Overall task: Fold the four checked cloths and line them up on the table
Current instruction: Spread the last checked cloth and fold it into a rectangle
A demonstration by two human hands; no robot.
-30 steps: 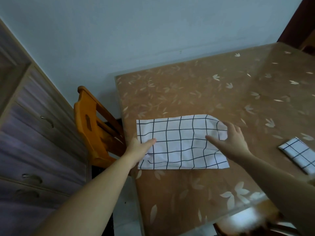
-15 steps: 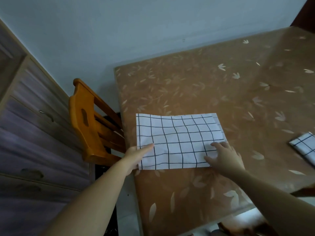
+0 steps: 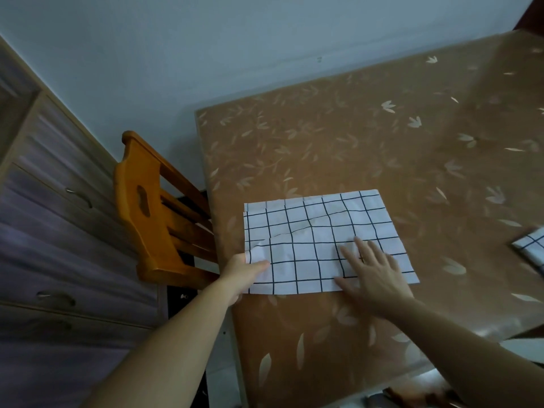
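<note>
Left grip (image 3: 244,272) pinches the cloth (image 3: 323,240) at its near-left corner, thumb on top; right hand (image 3: 371,275) lies flat and spread on the cloth just to the right, holding nothing. I judge the next fold runs left over right: I should lift the pinched edge, keep the flat palm as anchor, and match edges before creasing against the surface (image 3: 353,136).

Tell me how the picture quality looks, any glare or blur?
Head view: dim, bluish light; glare washes the table's far right corner and near edge; wide-angle bending at the drawers; the second cloth at the right border is smeared; the cloth under the hands is sharp.
</note>
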